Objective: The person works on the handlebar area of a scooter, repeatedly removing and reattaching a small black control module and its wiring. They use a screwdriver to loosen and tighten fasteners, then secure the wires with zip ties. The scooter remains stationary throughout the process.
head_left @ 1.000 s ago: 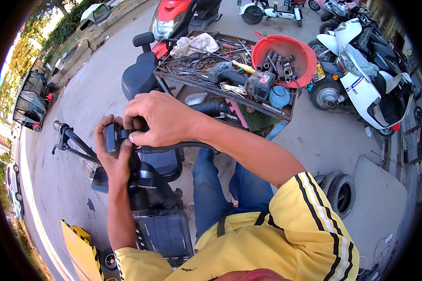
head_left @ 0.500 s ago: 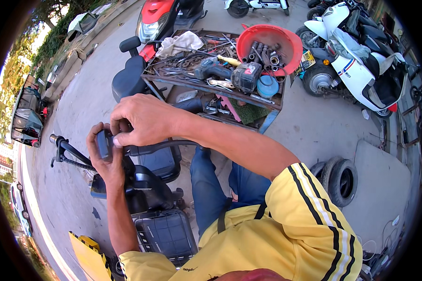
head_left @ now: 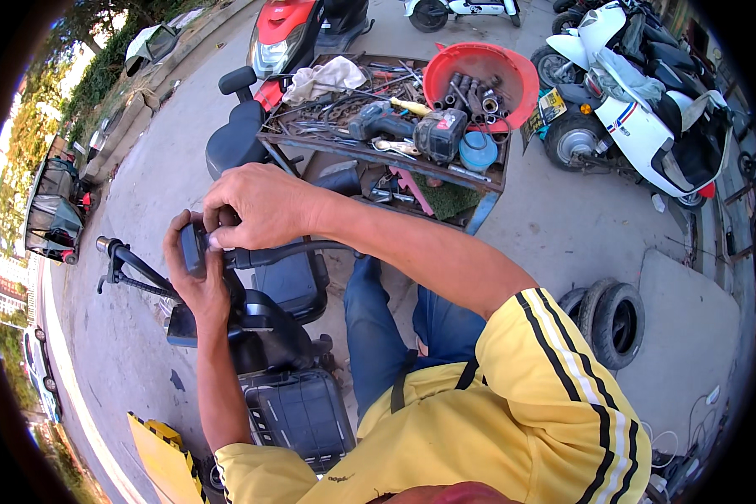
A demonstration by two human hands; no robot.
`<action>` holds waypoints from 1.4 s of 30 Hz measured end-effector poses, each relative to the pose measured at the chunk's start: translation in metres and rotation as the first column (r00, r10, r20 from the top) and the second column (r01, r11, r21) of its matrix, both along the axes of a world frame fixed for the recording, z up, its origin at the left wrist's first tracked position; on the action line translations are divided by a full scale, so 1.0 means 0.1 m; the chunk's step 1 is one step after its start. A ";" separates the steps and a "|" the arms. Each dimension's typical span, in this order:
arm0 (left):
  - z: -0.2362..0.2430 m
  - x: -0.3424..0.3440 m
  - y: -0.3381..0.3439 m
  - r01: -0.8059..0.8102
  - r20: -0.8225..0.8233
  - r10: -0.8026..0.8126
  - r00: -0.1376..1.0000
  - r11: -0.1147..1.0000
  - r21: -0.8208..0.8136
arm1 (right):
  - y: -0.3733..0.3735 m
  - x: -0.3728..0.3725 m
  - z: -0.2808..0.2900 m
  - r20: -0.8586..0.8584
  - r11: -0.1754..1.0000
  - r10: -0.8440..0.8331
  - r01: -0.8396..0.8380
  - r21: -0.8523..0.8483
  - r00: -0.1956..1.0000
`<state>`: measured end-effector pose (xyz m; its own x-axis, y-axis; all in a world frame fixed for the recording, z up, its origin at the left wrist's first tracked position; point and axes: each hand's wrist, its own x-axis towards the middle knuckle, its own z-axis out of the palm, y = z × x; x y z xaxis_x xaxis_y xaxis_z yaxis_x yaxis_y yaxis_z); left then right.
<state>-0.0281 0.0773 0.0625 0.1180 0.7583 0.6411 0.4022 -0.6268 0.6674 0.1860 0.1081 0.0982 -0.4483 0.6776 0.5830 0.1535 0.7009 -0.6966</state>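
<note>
My left hand [head_left: 205,287] is wrapped round a small dark, flat-faced piece [head_left: 195,249], above the handlebar area of a black electric scooter [head_left: 270,329]. Bent over from the right, my right hand [head_left: 267,207] pinches at the edge of that piece with thumb and fingertips. Whether a small part sits between those fingertips is hidden by the hand. A black handlebar grip [head_left: 248,257] lies just below my right hand, and the other handlebar end [head_left: 109,246] sticks out to the left. The scooter's black basket [head_left: 301,416] is nearest to me.
A metal tool cart [head_left: 311,139] stands ahead, loaded with loose tools, a cordless drill [head_left: 378,123] and a red hard hat [head_left: 525,80] full of sockets. White scooters [head_left: 647,139] are parked at the right, near several tires [head_left: 617,326]. A red scooter [head_left: 287,29] stands behind the cart.
The whole view has shifted slightly. Both hands stay at the dark piece with nearly the same hold, and the right fingers have barely moved.
</note>
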 end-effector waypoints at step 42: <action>0.10 0.02 0.01 0.146 0.177 -0.128 0.976 0.985 -0.093 | -0.04 -0.04 0.14 0.060 0.993 0.025 -0.017 -0.118 0.998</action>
